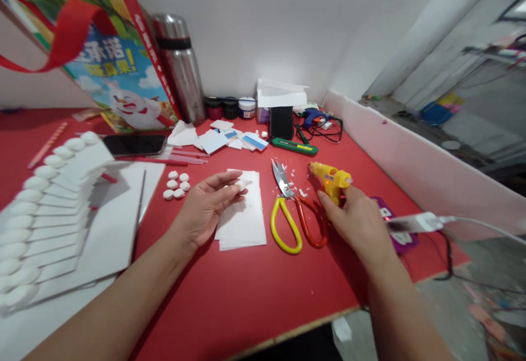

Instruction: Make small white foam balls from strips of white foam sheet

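My left hand (211, 207) pinches a small white piece (241, 185) between thumb and fingertips, just above a stack of white paper strips (242, 221). My right hand (357, 221) is wrapped round the handle of a yellow glue gun (332, 177), whose nozzle points to the left. Between my hands lie open-bladed scissors (285, 185) with one yellow and one red handle. Beside my left hand sit several small white discs (176, 185). At the left stands a curved, stepped white model (53, 207) with round white pieces along its edge.
A steel flask (178, 68) and a colourful gift box (123, 76) stand at the back left. A phone (135, 144), card scraps (216, 141), a green utility knife (295, 146) and paint jars (230, 108) line the rear. A white cable (485, 224) runs off right.
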The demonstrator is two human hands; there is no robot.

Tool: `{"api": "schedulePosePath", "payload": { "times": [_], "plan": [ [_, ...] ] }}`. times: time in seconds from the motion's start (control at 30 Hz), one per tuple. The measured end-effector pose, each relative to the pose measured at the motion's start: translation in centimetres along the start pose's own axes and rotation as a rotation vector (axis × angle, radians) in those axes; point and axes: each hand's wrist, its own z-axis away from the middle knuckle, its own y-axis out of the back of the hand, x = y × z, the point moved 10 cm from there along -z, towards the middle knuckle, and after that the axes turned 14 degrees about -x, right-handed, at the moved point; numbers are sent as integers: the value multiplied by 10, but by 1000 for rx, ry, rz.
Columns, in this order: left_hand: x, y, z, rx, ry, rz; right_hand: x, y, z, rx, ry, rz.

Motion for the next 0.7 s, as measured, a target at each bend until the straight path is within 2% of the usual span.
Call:
{"api": "schedulePosePath", "payload": {
  "times": [0.13, 0.27, 0.33, 0.4, 0.57, 0.7],
  "plan": [
    [0, -1, -1, -2, -19, 7, 15, -6, -10, 36, 18, -302],
    [1, 2, -1, 20, -46, -24, 22, 2, 9, 114, 53, -690],
    [3, 3, -1, 9, -70, -72, 12, -2, 21, 12, 91, -969],
    [6, 2, -1, -11, -107, -132, -3, -4, 35, -87, 123, -1140],
    [8, 0, 1, -22, -127, -185, -54, -17, 62, -365, 314, -1041],
    [5, -3, 2, -39, -98, -143, -71, -23, 71, -381, 370, -911]
  ]
}}
